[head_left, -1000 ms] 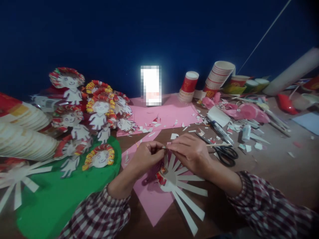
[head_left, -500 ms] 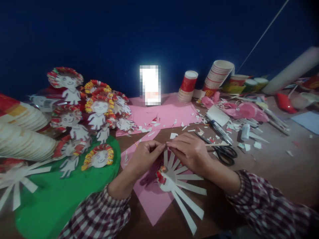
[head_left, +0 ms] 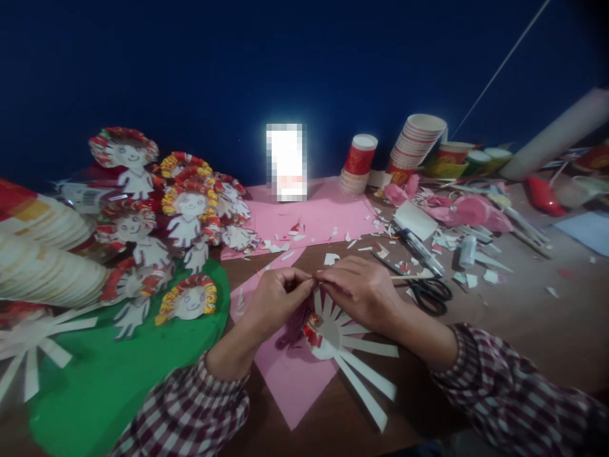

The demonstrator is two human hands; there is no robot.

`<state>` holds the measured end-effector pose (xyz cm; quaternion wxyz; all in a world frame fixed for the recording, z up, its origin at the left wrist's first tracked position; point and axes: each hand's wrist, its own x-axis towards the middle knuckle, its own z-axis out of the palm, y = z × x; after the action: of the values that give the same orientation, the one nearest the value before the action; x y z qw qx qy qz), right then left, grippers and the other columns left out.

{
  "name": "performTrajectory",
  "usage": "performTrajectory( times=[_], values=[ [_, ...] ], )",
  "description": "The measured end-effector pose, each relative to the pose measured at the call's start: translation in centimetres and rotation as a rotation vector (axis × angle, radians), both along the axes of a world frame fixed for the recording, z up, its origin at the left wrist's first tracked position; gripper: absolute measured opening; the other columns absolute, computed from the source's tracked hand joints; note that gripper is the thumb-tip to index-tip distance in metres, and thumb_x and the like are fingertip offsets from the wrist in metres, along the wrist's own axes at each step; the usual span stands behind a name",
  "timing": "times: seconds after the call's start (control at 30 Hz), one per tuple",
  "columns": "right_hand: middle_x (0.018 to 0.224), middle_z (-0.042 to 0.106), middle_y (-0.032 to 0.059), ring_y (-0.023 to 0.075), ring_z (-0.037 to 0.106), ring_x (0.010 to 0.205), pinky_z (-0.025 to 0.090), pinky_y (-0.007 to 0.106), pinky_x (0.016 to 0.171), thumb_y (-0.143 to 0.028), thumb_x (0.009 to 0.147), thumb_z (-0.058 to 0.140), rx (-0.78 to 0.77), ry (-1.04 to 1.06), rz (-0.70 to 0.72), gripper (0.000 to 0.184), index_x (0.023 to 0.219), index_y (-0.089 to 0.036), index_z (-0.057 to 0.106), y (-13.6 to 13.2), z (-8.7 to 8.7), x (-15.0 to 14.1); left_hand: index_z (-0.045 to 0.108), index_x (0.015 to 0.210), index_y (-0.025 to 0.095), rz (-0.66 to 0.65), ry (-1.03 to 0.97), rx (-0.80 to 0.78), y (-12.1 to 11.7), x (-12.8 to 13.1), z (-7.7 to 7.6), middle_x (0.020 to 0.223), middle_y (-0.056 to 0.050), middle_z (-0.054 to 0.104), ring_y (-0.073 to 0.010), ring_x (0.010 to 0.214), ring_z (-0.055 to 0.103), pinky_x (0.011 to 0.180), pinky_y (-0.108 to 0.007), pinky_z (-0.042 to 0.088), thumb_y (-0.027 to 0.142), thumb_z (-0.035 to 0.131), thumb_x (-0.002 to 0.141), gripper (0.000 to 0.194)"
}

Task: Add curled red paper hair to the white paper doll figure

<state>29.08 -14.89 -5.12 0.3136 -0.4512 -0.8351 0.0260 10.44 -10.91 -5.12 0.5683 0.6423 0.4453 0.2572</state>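
Observation:
A paper cup cut into long white strips [head_left: 340,336] hangs splayed below my fingers, over the pink sheet and the brown table. Some of its strips are curled into red and yellow rolls [head_left: 313,330] on the near left side. My left hand [head_left: 283,301] pinches the end of an upper strip between thumb and fingers. Closed at the same spot, my right hand [head_left: 361,289] meets the left fingertips. A thin wooden stick [head_left: 413,277] juts out to the right from under my right hand. The fingers hide the strip's tip and the stick's other end.
Black scissors [head_left: 431,296], a marker pen [head_left: 421,251] and paper scraps lie right of my hands. Finished paper dolls [head_left: 188,206] and a green board [head_left: 95,387] are at left. Cup stacks [head_left: 359,164] and a bright blurred-out screen [head_left: 287,162] stand behind.
The cut cup has turned slightly and shifted right beneath my fingers, its long lower strips swinging right. Both hands stay nearly in place, fingertips together.

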Motion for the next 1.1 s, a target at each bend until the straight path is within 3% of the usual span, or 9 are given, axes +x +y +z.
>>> performTrajectory(
  times=[0.8, 0.97, 1.1],
  values=[
    [0.085, 0.066, 0.0033, 0.0145, 0.058, 0.082, 0.045, 0.028, 0.075, -0.021, 0.090, 0.049, 0.019, 0.011, 0.068, 0.016, 0.092, -0.018, 0.064, -0.14, 0.65, -0.06, 0.066, 0.085, 0.012, -0.021, -0.039, -0.105, -0.04, 0.21, -0.37, 0.066, -0.003, 0.064, -0.0120, 0.058, 0.058, 0.052, -0.022, 0.045, 0.021, 0.060, 0.070, 0.018],
    [0.085, 0.066, 0.0031, 0.0146, 0.058, 0.081, 0.046, 0.028, 0.075, -0.019, 0.089, 0.049, 0.018, 0.020, 0.064, 0.015, 0.091, -0.017, 0.064, -0.12, 0.64, -0.01, 0.066, 0.084, 0.011, -0.028, -0.052, -0.149, -0.14, 0.20, 0.16, 0.067, -0.005, 0.066, -0.0121, 0.055, 0.057, 0.052, -0.022, 0.045, 0.028, 0.062, 0.072, 0.020],
    [0.086, 0.066, 0.0040, 0.0151, 0.058, 0.083, 0.045, 0.029, 0.077, -0.019, 0.089, 0.050, 0.017, 0.019, 0.053, 0.015, 0.094, -0.016, 0.063, -0.11, 0.55, 0.11, 0.068, 0.076, 0.012, -0.060, -0.010, -0.078, -0.16, 0.07, 0.50, 0.062, -0.004, 0.065, -0.0121, 0.054, 0.056, 0.051, -0.022, 0.043, 0.037, 0.058, 0.078, 0.027]
  ],
)
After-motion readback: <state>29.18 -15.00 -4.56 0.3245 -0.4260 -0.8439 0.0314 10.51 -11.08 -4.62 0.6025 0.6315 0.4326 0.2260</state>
